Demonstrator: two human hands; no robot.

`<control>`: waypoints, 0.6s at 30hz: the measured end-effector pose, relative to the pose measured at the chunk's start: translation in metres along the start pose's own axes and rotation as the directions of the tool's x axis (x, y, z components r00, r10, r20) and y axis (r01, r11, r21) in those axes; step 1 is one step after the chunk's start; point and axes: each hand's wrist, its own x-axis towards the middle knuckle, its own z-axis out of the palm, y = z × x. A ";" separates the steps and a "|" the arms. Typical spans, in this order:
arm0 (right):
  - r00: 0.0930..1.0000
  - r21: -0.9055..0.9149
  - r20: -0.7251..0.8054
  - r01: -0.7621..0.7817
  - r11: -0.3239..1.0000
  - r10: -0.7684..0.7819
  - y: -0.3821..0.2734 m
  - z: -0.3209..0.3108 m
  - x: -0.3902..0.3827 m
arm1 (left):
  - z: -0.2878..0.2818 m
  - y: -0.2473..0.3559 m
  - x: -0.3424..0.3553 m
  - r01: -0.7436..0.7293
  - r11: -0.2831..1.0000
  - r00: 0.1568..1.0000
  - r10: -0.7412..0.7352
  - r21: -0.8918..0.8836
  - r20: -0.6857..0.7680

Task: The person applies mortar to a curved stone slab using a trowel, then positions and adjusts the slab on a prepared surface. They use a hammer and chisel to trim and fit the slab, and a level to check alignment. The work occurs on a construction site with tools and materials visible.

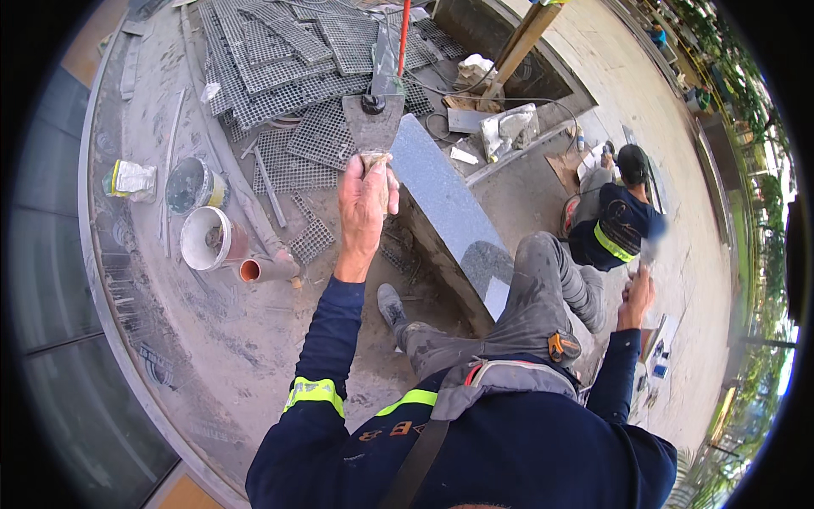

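My left hand (365, 204) is closed round the handle of a wide-bladed scraper (371, 131), held up in front of me with its blade pointing away. A dark lump (373, 103) shows on the blade. Below and to the right of it lies a long grey stone slab (445, 187), with a darker patch (487, 261) at its near end. Out to the right, my right hand (636, 299) is raised with its fingers closed. A pale bluish blur rises above that hand, and I cannot make out what it holds.
Plastic gratings (263, 64) are piled at the far left. Nearer stand a white bucket (208, 239), a second bucket (193, 187) and an orange pipe (267, 270). A co-worker (623, 208) crouches at the right. A wooden post (524, 47) and a cable lie beyond the slab.
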 end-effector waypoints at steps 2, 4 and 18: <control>0.976 0.195 0.203 0.034 0.980 -0.074 -0.047 0.053 -0.053 | 0.021 0.005 -0.014 0.062 0.997 0.997 -0.059 -0.053 0.058; 0.919 0.301 0.373 0.010 0.954 -0.127 -0.082 0.089 -0.106 | 0.040 0.005 -0.022 0.124 0.990 0.986 -0.116 -0.062 0.120; 0.952 0.309 0.286 -0.196 0.931 0.106 -0.028 0.065 -0.271 | 0.126 -0.066 -0.140 0.241 0.854 0.689 -0.485 0.461 0.538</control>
